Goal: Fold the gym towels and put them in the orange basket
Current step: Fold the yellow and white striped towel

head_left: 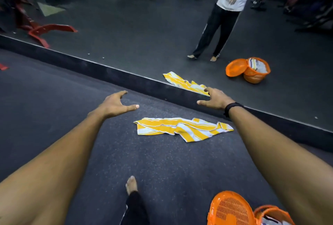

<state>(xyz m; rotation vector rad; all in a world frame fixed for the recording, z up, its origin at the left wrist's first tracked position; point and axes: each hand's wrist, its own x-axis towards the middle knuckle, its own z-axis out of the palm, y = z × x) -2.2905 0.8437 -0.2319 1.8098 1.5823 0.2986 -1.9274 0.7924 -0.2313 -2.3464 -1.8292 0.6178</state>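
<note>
both arms reach out over the dark floor (54,84). the left hand (115,105) is spread, fingers loosely bent, thumb out to the right, holding nothing. the right hand (215,98) is likewise spread and empty, with a black band (232,107) on its wrist. neither touches the towel (182,129), which lies crumpled and unfolded on the floor between the forearms, nearer than both hands. it is striped yellow and white. the basket (273,214) sits at the near right edge, cloth inside, its mesh lid (230,210) leaning at its left. a bare foot (131,185) is near centre. a mirror (144,35) runs along the far wall above a dark ledge, and shows the person, the towel and the basket with folded towels in it.
</note>
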